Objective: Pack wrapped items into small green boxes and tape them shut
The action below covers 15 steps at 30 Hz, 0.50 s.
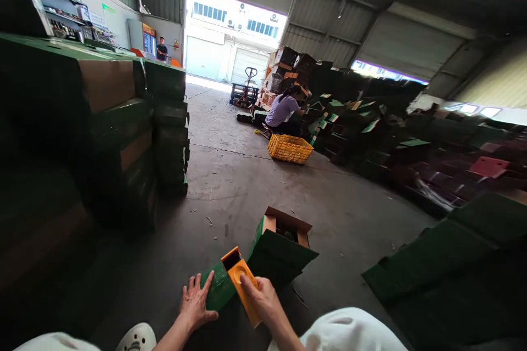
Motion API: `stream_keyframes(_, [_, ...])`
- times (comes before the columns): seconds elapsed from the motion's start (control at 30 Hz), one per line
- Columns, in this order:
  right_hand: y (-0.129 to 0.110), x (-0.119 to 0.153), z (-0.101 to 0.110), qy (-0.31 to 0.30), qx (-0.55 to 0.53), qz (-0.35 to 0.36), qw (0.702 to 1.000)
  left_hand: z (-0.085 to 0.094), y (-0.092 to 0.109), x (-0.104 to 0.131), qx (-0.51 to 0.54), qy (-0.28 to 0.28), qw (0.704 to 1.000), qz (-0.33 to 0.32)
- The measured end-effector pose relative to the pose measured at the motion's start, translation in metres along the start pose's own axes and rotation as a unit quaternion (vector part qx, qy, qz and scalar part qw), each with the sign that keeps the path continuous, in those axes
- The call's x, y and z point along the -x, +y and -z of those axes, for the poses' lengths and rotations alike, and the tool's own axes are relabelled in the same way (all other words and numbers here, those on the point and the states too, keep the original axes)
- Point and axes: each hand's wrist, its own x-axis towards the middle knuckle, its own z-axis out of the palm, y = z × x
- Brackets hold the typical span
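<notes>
My right hand (263,297) is closed around a narrow orange box-like case (244,284), its thumb on the broad face. The case is tilted, and its far end is open and dark inside. My left hand (195,303) has its fingers spread, with the fingertips at a shiny green flap or panel (220,284); firm contact cannot be made out. Just beyond both hands stands a green carton (284,255) with its brown-lined flaps open. Dark contents show inside it, too dim to name.
Stacked green cartons (164,120) rise on the left, and more dark cartons (453,263) lie at right. Farther off, a person in a lilac top (283,109) crouches by a yellow crate (290,149). A pallet jack (247,90) and another person (162,50) are behind.
</notes>
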Motion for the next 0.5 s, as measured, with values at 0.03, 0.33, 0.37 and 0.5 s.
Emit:
stream_keyframes(0.03, [0.000,-0.003,-0.004,0.001,-0.005,0.001,1.000,-0.001,-0.004,-0.002,0.001,0.005,1.000,-0.004])
stream_keyframes(0.33, [0.012,-0.002,-0.002,-0.046,-0.077,-0.017,0.996,0.003,-0.008,-0.046,0.065,-0.017,0.994,0.082])
stream_keyframes(0.37, [0.015,-0.003,0.001,-0.051,-0.064,-0.010,0.997,0.003,-0.004,-0.051,0.067,-0.014,0.994,0.086])
stream_keyframes(0.5, [0.025,-0.007,0.010,-0.060,-0.019,-0.012,0.998,0.000,0.012,-0.061,0.049,-0.007,0.995,0.086])
